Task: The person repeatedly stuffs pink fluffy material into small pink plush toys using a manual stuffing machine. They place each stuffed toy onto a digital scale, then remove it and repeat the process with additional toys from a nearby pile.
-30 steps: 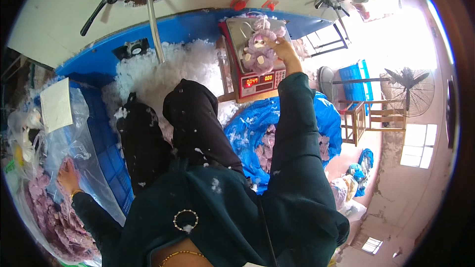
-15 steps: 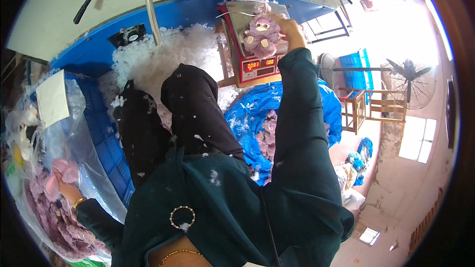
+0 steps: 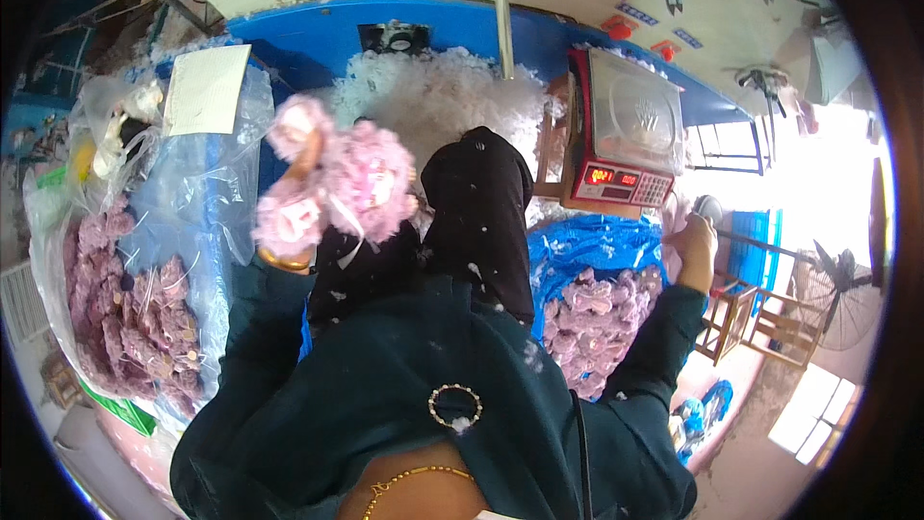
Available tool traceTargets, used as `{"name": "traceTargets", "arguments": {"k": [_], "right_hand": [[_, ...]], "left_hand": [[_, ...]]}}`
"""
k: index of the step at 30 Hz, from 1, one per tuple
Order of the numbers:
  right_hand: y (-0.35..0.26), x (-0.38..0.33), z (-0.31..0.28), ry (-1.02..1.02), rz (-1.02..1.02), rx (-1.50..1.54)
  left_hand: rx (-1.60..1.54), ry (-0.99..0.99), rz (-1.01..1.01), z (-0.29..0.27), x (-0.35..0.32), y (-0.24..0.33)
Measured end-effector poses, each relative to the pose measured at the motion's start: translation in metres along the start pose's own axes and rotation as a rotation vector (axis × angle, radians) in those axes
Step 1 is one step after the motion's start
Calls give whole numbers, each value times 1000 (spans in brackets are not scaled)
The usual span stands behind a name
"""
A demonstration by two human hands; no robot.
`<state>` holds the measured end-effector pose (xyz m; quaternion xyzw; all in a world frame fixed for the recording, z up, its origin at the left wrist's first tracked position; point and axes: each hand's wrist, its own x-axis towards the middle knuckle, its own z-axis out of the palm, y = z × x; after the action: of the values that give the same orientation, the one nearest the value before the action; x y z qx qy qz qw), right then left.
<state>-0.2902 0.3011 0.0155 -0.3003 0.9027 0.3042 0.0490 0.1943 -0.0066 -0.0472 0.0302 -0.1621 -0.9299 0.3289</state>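
Note:
Over my left thigh, my left hand (image 3: 306, 166) is closed on a pinkish-purple plush toy (image 3: 371, 183). Its fluffy parts spread on both sides of the fingers, and a white tag or ribbon hangs from it. At the far side of the right-hand blue bag (image 3: 597, 241), my right hand (image 3: 695, 243) hangs near the rim; its fingers are partly hidden and blurred. That bag holds many purple plush pieces (image 3: 597, 323). Beyond it stands a red digital scale (image 3: 626, 178) with a bare metal pan (image 3: 635, 111).
White stuffing fluff (image 3: 443, 91) is heaped ahead of my knees, below a metal rod (image 3: 501, 19) on the machine. To the left, a clear plastic bag (image 3: 231, 183) contains more purple plush pieces (image 3: 135, 299), with a paper sheet (image 3: 206, 89) on top. A fan (image 3: 837, 294) stands at right.
The plush toy has left the scale pan. My right hand has come back from the scale toward the blue bag. My left hand has lifted a plush toy from the left pile to my lap.

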Motion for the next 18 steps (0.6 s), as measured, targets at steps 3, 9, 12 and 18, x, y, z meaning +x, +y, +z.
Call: {"name": "traceTargets", "arguments": {"k": [3,9,12,18], "right_hand": [[-66,-9,-52,307,-438,870],[-233,-61,-96,-773,-1457,1243],[-226,-51,-117,-483,-1196,1731],[-253,-47,-142,-393,-1236,1393]], "left_hand": [[-87,24,-144,47,35,-24],[162,315,-217,72,50,-44],[451,347,-99,73,44,-44],[1108,-40,-363,67,68,-31]]}}
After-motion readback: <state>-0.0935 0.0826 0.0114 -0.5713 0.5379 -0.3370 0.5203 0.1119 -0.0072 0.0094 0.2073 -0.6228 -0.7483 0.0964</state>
